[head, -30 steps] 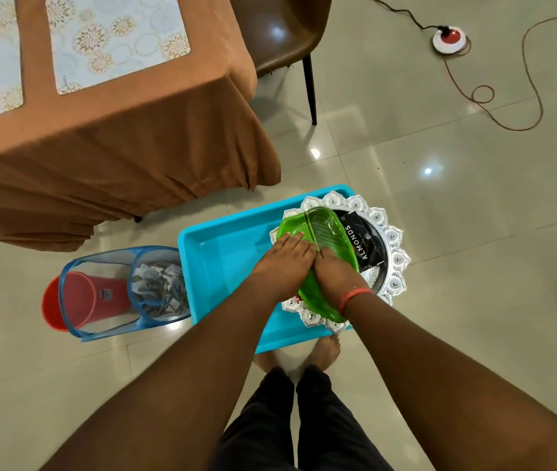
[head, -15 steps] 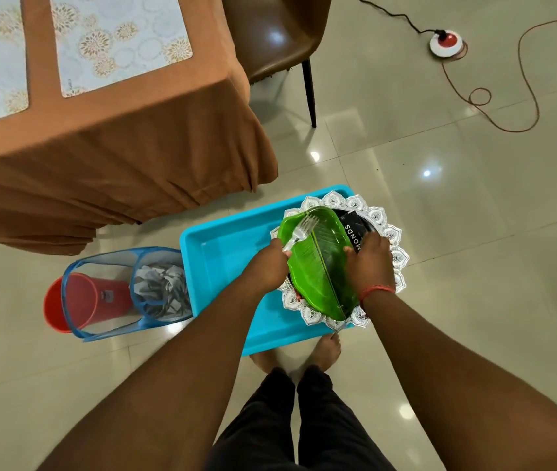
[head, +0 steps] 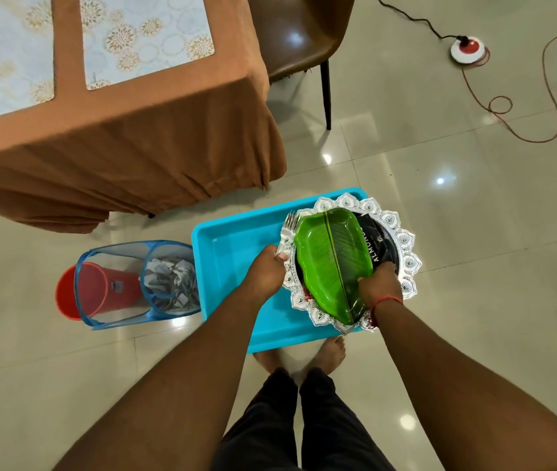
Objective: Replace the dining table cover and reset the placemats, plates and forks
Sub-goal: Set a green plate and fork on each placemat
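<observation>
Over the blue tray point(head: 232, 253), left grip point(head: 266, 271) pinches forks point(head: 288, 229) beside green plate point(head: 333, 263).

Both arms reach down, left hand point(head: 266, 271) and right hand point(head: 379, 284) with fingers curled, gripping.

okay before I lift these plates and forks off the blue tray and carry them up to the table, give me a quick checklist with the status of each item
1. Left hand grips the forks: ok.
2. Right hand holds the green leaf plate: ok, fingers curl over its near edge.
3. Silver plate under the green one supported for the lift: cannot tell, no hand visibly under it.
4. Black almonds packet between the plates may slide: not ok, loose and sticking out.
5. Brown table cover on: ok.
6. Placemats laid out: ok, two visible.
</observation>
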